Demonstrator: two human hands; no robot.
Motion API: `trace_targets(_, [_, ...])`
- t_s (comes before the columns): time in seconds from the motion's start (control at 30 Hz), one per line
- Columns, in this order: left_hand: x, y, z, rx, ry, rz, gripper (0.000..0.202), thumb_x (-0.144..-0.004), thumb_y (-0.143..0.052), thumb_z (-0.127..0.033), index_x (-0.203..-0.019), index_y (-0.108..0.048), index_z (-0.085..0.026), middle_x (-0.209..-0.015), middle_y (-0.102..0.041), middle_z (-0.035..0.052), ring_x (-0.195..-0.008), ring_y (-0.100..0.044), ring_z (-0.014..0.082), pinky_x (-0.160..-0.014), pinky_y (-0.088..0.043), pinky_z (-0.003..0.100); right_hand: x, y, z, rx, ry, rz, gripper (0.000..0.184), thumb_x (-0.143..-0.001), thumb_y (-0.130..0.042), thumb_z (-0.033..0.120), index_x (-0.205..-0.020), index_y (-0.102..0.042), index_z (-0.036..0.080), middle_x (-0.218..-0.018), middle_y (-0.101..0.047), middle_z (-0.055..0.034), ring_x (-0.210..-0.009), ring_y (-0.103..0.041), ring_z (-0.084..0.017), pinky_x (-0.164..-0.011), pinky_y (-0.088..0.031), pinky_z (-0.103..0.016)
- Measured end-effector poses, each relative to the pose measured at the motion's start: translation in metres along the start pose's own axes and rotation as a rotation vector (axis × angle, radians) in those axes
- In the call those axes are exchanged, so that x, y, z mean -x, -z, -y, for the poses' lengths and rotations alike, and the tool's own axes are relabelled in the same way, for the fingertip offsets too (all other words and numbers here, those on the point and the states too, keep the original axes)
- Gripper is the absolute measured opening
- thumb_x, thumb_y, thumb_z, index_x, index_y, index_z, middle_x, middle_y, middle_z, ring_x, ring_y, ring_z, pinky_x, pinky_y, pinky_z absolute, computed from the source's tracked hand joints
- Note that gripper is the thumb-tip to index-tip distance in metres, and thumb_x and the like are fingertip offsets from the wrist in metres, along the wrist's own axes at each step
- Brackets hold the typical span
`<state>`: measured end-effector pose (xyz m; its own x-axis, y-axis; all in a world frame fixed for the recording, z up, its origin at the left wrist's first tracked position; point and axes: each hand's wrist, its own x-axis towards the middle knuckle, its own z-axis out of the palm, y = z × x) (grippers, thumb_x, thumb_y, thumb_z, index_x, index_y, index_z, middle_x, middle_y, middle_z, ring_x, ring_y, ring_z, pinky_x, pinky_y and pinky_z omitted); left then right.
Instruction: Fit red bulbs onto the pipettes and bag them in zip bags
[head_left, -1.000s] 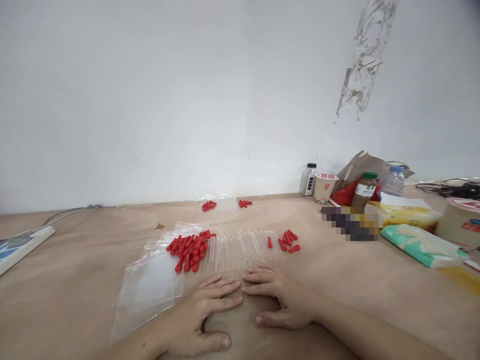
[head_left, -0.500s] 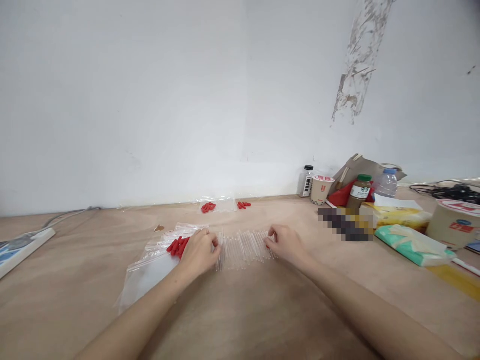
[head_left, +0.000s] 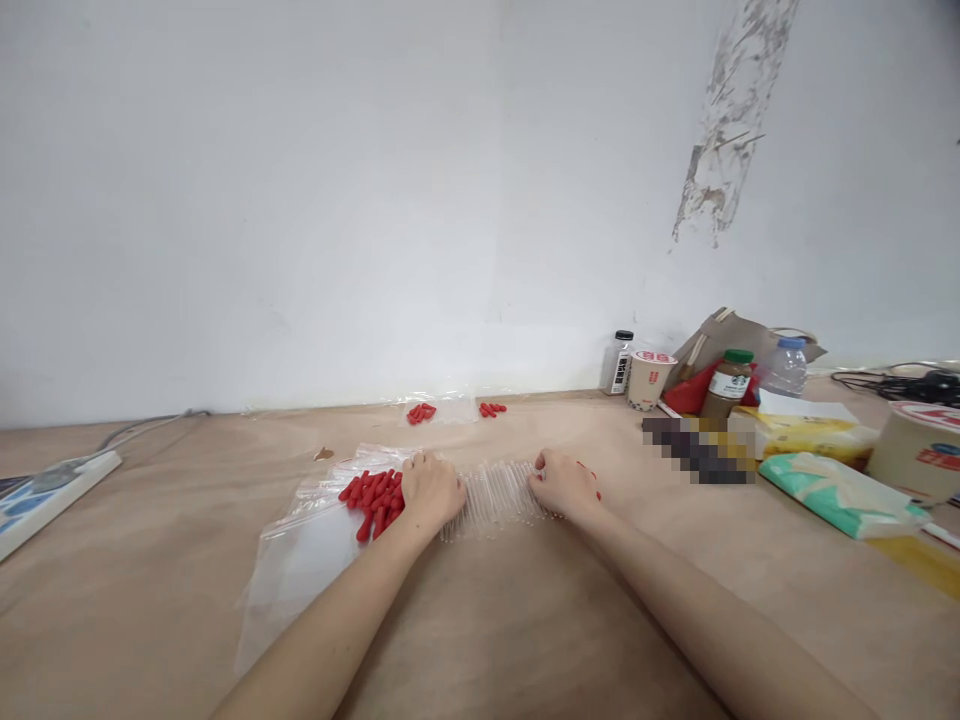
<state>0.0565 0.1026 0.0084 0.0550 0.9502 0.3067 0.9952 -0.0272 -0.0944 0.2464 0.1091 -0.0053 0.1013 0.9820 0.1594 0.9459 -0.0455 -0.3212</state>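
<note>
Left hand: just left of centre, below mid-height; back of the hand up, fingers bent, thumb side at the left end of the row of clear tubes. Whether it pinches any, I cannot tell.
Left arm: slants up and rightward from the bottom edge, left of centre.
Right hand: right of centre, level with the other; fingers curled inward at the row's right end. Its grip is hidden, so I cannot tell what, if anything, it pinches.
Right arm: slants up and leftward from the lower right.
Clear tubes: side by side at lower centre, between the two hands, lying on the wooden table.
Red bulbs: heaped at lower left of centre, beside the left hand and partly hidden by it.
Plastic bags: lower left, beside and under the heap.
</note>
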Motion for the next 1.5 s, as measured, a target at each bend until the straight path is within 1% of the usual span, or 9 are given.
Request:
trace_targets(0.27, [-0.003,-0.002,0.002,0.008,0.01,0.005,0.025,-0.074,-0.049,-0.026,-0.078,-0.07,-0.012,-0.085,-0.066,0.0168,-0.088,-0.057,0.0299,-0.076,-0.038,0.038,0.0,-0.005,-0.001,-0.038,-0.002,-0.018,0.027,-0.076,-0.045,0.023,-0.1,-0.055,0.017,-0.098,-0.063,-0.0112,-0.092,-0.058,-0.026,-0.069,-0.039,-0.033])
trace_targets(0.47, [0.011,0.007,0.011,0.024,-0.047,-0.098,0.024,-0.08,-0.044,-0.016,-0.075,-0.066,-0.01,-0.08,-0.062,0.0174,-0.083,-0.056,0.0303,-0.072,-0.037,0.039,0.003,-0.005,-0.003,-0.336,0.12,-0.132,0.033,-0.082,-0.043,0.027,-0.11,-0.053,0.011,-0.083,-0.064,-0.0081,-0.082,-0.058,-0.02,-0.071,-0.039,-0.029])
trace_targets(0.73, [0.058,0.004,0.047,0.176,-0.371,-0.243,0.024,-0.089,-0.037,-0.025,-0.075,-0.055,-0.016,-0.082,-0.054,0.0075,-0.078,-0.047,0.0224,-0.069,-0.037,0.035,0.031,-0.007,-0.002,-0.745,0.443,-0.156,0.024,-0.085,-0.041,0.035,-0.085,-0.056,0.017,-0.087,-0.059,-0.0059,-0.078,-0.056,-0.015,-0.068,-0.043,-0.027])
trace_targets(0.83, [0.07,-0.007,0.054,0.244,-0.453,-0.304,0.024,-0.09,-0.036,-0.026,-0.074,-0.052,-0.016,-0.077,-0.052,0.0062,-0.073,-0.044,0.0215,-0.065,-0.036,0.034,0.041,-0.014,0.003,-0.887,0.49,-0.031,0.02,-0.084,-0.043,0.036,-0.085,-0.051,0.017,-0.087,-0.058,-0.005,-0.073,-0.057,-0.013,-0.065,-0.045,-0.026])
trace_targets(1.03, [0.075,-0.011,0.053,0.299,-0.473,-0.336,0.024,-0.089,-0.037,-0.026,-0.072,-0.051,-0.017,-0.075,-0.052,0.0051,-0.071,-0.045,0.0206,-0.064,-0.037,0.033,0.046,-0.025,0.011,-1.131,0.458,0.226,0.022,-0.073,-0.059,0.038,-0.08,-0.05,0.019,-0.067,-0.057,0.0007,-0.063,-0.057,-0.012,-0.062,-0.047,-0.026])
trace_targets(1.17, [0.075,-0.007,0.051,0.339,-0.481,-0.305,0.021,-0.089,-0.038,-0.026,-0.077,-0.052,-0.017,-0.082,-0.054,0.0064,-0.079,-0.048,0.0215,-0.069,-0.039,0.035,0.047,-0.029,0.015,-1.254,0.389,0.217,0.026,-0.065,-0.067,0.037,-0.076,-0.052,0.019,-0.065,-0.057,0.0019,-0.06,-0.057,-0.012,-0.06,-0.048,-0.027])
trace_targets(1.3, [0.075,-0.006,0.044,0.384,-0.558,-0.318,0.019,-0.09,-0.041,-0.027,-0.101,-0.054,-0.019,-0.096,-0.059,0.0068,-0.092,-0.05,0.0218,-0.08,-0.037,0.037,0.052,-0.033,0.024,-1.341,0.351,0.186,0.029,-0.062,-0.069,0.039,-0.072,-0.051,0.019,-0.061,-0.056,0.003,-0.057,-0.056,-0.011,-0.059,-0.048,-0.027])
trace_targets(1.4, [0.075,-0.01,0.037,0.414,-0.629,-0.294,0.024,-0.092,-0.037,-0.026,-0.108,-0.053,-0.019,-0.09,-0.063,0.0055,-0.083,-0.055,0.0191,-0.076,-0.039,0.034,0.058,-0.032,0.03,-1.332,0.374,0.191,0.028,-0.064,-0.067,0.04,-0.073,-0.052,0.019,-0.061,-0.057,0.0028,-0.058,-0.057,-0.011,-0.058,-0.048,-0.026])
trace_targets(1.5, [0.077,-0.014,0.035,0.463,-0.612,-0.278,0.026,-0.093,-0.033,-0.024,-0.101,-0.057,-0.019,-0.083,-0.064,0.0051,-0.075,-0.057,0.0173,-0.069,-0.041,0.03,0.06,-0.026,0.027,-1.142,0.486,0.064,0.019,-0.071,-0.062,0.036,-0.077,-0.058,0.019,-0.07,-0.061,-0.0006,-0.066,-0.058,-0.012,-0.061,-0.047,-0.026])
